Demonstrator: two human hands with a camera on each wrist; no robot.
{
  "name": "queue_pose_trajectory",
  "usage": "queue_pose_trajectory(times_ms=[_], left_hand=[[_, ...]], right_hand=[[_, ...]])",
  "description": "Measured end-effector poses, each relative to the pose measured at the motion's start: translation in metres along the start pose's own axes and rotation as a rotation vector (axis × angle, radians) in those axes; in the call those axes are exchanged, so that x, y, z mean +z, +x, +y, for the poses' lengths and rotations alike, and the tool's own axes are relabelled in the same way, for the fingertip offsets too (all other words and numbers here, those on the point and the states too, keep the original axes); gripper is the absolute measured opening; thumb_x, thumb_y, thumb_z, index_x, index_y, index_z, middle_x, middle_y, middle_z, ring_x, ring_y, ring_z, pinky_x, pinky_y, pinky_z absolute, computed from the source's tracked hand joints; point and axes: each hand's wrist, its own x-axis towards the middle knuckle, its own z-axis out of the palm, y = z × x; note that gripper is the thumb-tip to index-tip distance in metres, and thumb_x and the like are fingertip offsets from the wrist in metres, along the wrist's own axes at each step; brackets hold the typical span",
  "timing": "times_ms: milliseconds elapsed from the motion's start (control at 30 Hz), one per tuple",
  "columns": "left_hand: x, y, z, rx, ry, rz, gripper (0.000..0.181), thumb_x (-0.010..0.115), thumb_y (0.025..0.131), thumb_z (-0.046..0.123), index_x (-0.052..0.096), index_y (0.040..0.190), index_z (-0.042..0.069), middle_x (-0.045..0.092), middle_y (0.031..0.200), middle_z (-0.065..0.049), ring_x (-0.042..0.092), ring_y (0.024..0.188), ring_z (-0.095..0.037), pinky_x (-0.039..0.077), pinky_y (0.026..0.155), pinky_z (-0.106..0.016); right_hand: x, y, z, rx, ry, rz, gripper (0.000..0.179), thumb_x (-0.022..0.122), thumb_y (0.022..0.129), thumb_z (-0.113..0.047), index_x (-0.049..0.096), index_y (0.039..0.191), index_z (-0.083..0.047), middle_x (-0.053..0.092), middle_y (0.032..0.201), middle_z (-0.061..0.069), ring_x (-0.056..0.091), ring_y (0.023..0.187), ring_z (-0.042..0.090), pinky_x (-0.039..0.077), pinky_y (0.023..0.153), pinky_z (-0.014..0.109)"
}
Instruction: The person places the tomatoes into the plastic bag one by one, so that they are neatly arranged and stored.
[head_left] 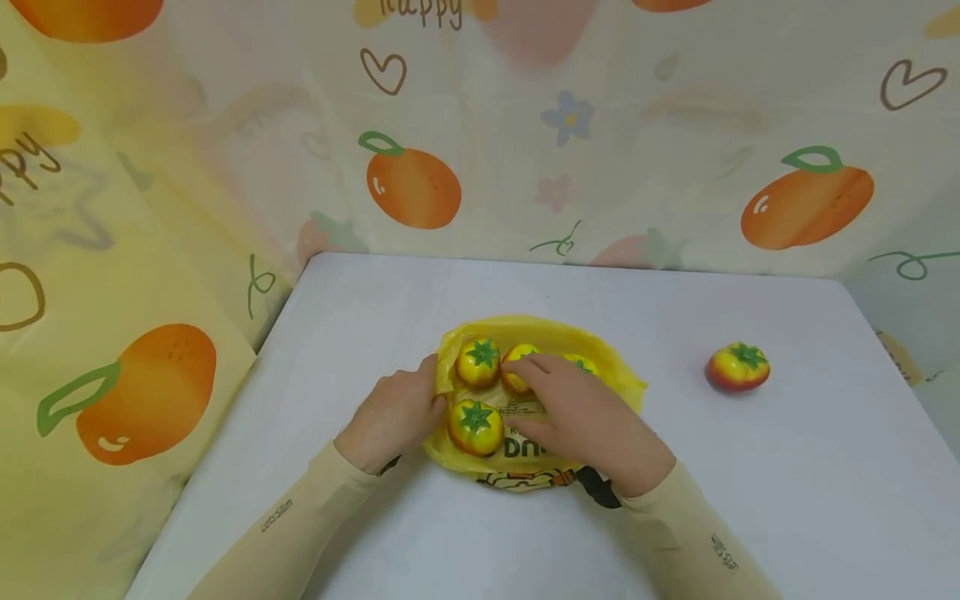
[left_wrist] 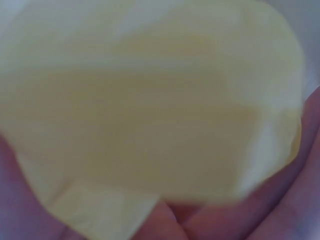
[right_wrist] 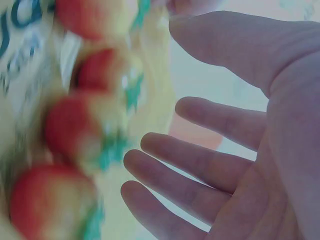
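Note:
A yellow plastic bag [head_left: 555,327] with dark printing lies spread open on the table, its rim standing up. Several glossy yellow-and-red tomatoes with green star-shaped tops sit inside, among them a front-left tomato [head_left: 476,427] and a back-left tomato [head_left: 477,363]. My left hand [head_left: 393,417] pinches the bag's left edge; in the left wrist view the yellow film [left_wrist: 150,125] covers most of the fingers. My right hand [head_left: 588,417] hovers over the bag with fingers spread, partly hiding the tomatoes on the right. The right wrist view shows its fingers [right_wrist: 200,172] holding nothing, beside blurred tomatoes [right_wrist: 52,200].
A single tomato [head_left: 737,367] lies on the white table [head_left: 810,467], to the right of the bag. Fruit-printed cloth [head_left: 510,167] hangs behind the table and along its left side.

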Motion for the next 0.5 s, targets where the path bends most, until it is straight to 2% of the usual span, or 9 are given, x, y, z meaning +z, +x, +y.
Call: queue_pose_trajectory(times_ms=[267,367,500], left_hand=[[0.0,-0.002,0.0,-0.034,-0.016,-0.018,0.045,0.052,0.097,0.022,0.046,0.138,0.005,0.063,0.081,-0.008,0.055,0.058,-0.021,0.042,0.05,-0.031],[0.0,-0.003,0.001,-0.024,-0.023,-0.018,0.046,0.053,0.097,0.022,0.046,0.139,0.005,0.063,0.079,-0.007,0.055,0.057,-0.02,0.042,0.049,-0.03],[0.0,-0.002,0.003,-0.004,-0.027,-0.015,0.044,0.053,0.097,0.021,0.047,0.137,0.004,0.062,0.078,-0.007,0.054,0.055,-0.02,0.042,0.049,-0.03]], right_hand=[[-0.026,-0.021,0.044,0.154,0.073,0.053,0.064,0.071,0.089,-0.051,0.051,0.144,-0.022,0.054,0.144,0.001,0.052,0.133,0.025,0.044,0.109,0.051],[-0.033,-0.03,0.062,0.205,0.087,0.063,0.064,0.07,0.091,-0.05,0.051,0.144,-0.021,0.053,0.147,0.003,0.05,0.135,0.029,0.042,0.11,0.055],[-0.045,-0.04,0.088,0.232,0.077,0.097,0.063,0.067,0.093,-0.048,0.049,0.146,-0.018,0.052,0.148,0.008,0.048,0.137,0.034,0.039,0.111,0.059]])
